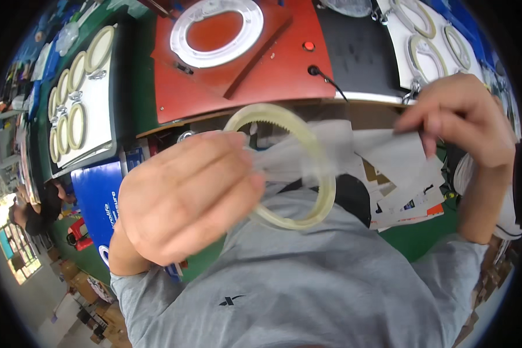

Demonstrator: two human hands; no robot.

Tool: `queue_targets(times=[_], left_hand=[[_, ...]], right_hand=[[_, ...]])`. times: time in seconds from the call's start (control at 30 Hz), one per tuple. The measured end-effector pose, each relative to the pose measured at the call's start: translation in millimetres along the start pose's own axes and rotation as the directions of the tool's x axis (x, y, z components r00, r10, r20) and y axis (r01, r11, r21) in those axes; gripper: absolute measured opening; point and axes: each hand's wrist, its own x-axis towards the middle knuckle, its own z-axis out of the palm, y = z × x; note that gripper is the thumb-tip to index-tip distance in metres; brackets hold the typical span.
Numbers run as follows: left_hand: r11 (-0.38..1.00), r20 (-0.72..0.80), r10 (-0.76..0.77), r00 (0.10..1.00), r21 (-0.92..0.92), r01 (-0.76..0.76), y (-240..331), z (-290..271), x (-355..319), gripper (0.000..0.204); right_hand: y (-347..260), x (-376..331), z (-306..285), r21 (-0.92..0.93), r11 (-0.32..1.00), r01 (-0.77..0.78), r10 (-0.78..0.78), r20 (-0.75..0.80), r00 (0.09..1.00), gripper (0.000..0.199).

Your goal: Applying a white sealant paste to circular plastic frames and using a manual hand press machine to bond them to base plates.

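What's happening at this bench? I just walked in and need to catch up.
A person in a grey sweatshirt holds a pale, translucent ring with teeth on its inner edge in the left hand. The right hand pinches a thin clear plastic sheet or bag that stretches across to the ring. Behind them, a red fixture carries a white ring, and trays on either side hold more pale rings.

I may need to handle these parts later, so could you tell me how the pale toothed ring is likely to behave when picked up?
The pale ring probably holds its round shape, pinched only at one side by the left hand. Thin and hollow, it likely weighs little. The clear bag around it looks floppy.
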Motion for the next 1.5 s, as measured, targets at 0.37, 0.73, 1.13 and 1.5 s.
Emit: queue_targets(times=[0.37, 0.73, 1.13, 1.5], left_hand=[[0.875, -0.246, -0.482, 0.841, -0.187, 0.447, -3, -5, -39, 0.043], [0.569, -0.213, -0.817, 0.536, -0.454, 0.686, -14, -4, -53, 0.028], [0.415, -0.318, -0.909, 0.27, -0.746, 0.52, -66, 50, -6, 0.017], [0.561, -0.496, -0.78, 0.382, -0.283, 0.778, -101, 61, -18, 0.015]], right_hand=[[148, 81, 64, -0.28, 0.904, -0.323, -0.151, -0.916, 0.372, 0.028], [101, 96, 74, -0.569, 0.748, -0.341, -0.445, -0.812, 0.378, 0.026], [-21, 173, 131, -0.655, 0.716, 0.241, -0.631, -0.46, 0.625, 0.028], [2, 204, 94, -0.771, 0.633, 0.066, -0.597, -0.432, 0.677, 0.021]])
